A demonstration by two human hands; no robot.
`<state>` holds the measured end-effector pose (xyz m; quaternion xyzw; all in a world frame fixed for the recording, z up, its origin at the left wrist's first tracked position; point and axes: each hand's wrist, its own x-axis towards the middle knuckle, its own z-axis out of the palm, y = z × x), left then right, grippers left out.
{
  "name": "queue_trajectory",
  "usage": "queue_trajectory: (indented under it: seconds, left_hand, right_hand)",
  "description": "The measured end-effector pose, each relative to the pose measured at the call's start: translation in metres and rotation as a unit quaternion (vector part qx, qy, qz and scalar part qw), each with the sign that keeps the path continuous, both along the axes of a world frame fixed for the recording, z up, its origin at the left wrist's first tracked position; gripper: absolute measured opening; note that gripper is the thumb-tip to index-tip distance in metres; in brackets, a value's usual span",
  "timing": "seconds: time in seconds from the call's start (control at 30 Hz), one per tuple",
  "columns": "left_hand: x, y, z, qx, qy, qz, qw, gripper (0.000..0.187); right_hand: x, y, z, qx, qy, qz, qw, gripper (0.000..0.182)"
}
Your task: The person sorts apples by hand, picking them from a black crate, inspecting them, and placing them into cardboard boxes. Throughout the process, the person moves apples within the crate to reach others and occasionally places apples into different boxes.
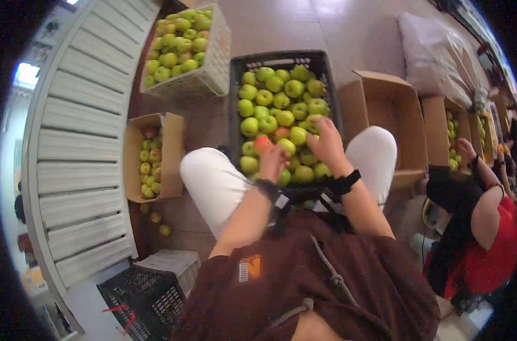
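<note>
A black plastic crate full of green apples stands between my knees. My left hand is over its near part, fingers curled against a red-blushed apple, which it seems to grip; the fingertips are partly hidden. Right of it, my right hand reaches over the apples with thumb and fingers apart. Its fingertips are by a green apple near the crate's right side; contact is hard to tell. A second reddish apple lies between the hands.
A white crate of apples stands back left, a cardboard box of apples nearer. Right is an open cardboard box. A co-worker in red reaches toward another apple box. A black crate and loose apples lie lower left.
</note>
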<state>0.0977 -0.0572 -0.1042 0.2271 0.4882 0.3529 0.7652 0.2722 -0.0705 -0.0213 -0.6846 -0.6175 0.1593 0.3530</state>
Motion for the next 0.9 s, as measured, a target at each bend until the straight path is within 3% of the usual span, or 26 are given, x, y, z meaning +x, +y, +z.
queue_trajectory:
  seconds: [0.03,0.13,0.2,0.3,0.43,0.5,0.57,0.6,0.7,0.9]
  left_hand:
    - [0.001,-0.003,0.008,0.009,0.023,-0.001,1.000,0.012]
    - [-0.002,-0.006,0.032,0.030,0.043,0.001,0.999,0.011]
    - [-0.001,-0.007,0.028,0.019,0.033,0.004,0.999,0.011]
    - [0.004,-0.004,0.017,-0.005,0.026,0.000,1.000,0.012]
    - [0.002,-0.006,0.028,0.007,0.024,-0.026,0.999,0.020]
    - [-0.003,-0.007,0.041,0.015,0.026,-0.067,0.997,0.030]
    - [0.001,-0.003,0.056,-0.106,-0.124,-0.038,0.986,0.029]
    - [0.003,-0.003,0.057,-0.166,-0.195,-0.024,0.966,0.029]
    - [0.003,-0.007,0.037,-0.135,-0.219,-0.052,0.965,0.029]
    - [-0.001,-0.005,0.038,-0.119,-0.146,0.059,0.980,0.022]
  right_hand:
    - [-0.011,-0.002,-0.006,-0.082,-0.089,-0.014,0.993,0.039]
    - [-0.014,-0.007,-0.048,-0.167,-0.164,-0.033,0.972,0.039]
    - [-0.005,0.000,-0.050,-0.288,-0.158,-0.014,0.944,0.042]
    - [-0.003,-0.001,-0.058,-0.242,-0.183,-0.009,0.953,0.040]
    - [0.000,0.002,-0.056,-0.244,-0.121,-0.052,0.961,0.035]
    - [-0.002,0.003,-0.046,-0.313,0.184,0.001,0.932,0.031]
    - [-0.016,-0.011,-0.008,-0.357,0.463,0.006,0.811,0.030]
    - [-0.019,-0.016,-0.011,-0.346,0.421,-0.010,0.839,0.029]
    - [-0.011,-0.011,-0.033,-0.305,0.262,-0.057,0.914,0.034]
    - [-0.011,-0.019,-0.061,-0.242,0.234,-0.025,0.941,0.025]
